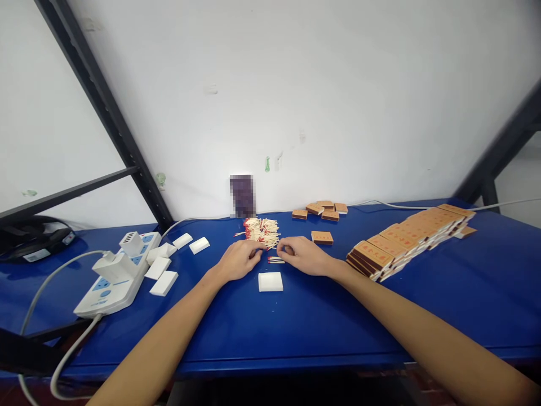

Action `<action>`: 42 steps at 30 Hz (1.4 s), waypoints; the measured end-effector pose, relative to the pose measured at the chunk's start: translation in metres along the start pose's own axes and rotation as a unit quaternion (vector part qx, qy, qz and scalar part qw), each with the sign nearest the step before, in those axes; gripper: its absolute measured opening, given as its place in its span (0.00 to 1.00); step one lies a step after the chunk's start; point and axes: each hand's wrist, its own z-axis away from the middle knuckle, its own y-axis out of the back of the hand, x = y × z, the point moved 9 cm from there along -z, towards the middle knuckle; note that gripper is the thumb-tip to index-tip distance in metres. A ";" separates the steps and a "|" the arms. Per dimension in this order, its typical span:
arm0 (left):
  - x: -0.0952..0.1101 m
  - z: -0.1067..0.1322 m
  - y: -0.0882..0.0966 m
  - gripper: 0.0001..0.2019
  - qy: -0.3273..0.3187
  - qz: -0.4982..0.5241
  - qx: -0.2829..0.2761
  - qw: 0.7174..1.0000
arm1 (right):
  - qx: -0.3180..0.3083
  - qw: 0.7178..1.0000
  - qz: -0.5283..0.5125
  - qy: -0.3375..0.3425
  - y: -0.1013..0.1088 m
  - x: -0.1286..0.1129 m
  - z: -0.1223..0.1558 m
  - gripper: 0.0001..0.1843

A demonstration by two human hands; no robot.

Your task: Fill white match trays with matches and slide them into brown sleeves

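Observation:
My left hand rests at the near edge of a loose pile of matches. Its index finger reaches forward, touching the matches, and its thumb stands apart from it. Across from it, my right hand has thumb and fingertips pinched together at the end of a match that lies between the hands. Just below, a few matches lie side by side, red heads to the left, partly under my right hand. A white matchbox tray sits nearer to me on the blue table.
Several white matchbox trays lie left, beside a white power strip with plugs and cables. Behind are several orange-brown matchboxes. A long row of stacked matchboxes stands right. A pixelated dark object leans at the wall.

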 end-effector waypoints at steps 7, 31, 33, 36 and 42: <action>0.001 -0.001 -0.005 0.15 -0.011 0.007 -0.011 1.000 | 0.052 0.997 0.043 -0.044 0.001 0.007 -0.008 0.08; 0.009 -0.003 -0.006 0.21 -0.052 -0.023 -0.024 0.998 | 0.016 0.994 0.090 -0.052 -0.005 0.013 -0.012 0.10; 0.008 -0.002 -0.007 0.20 -0.046 -0.042 -0.031 0.998 | 0.014 0.995 0.090 -0.049 -0.005 0.011 -0.012 0.09; 0.005 -0.001 -0.007 0.20 -0.037 -0.047 -0.034 0.998 | 0.004 0.996 0.083 -0.037 -0.003 0.008 -0.009 0.08; 0.001 -0.001 -0.005 0.18 -0.033 -0.013 -0.016 0.999 | -0.013 0.999 0.049 -0.006 0.002 0.001 0.001 0.06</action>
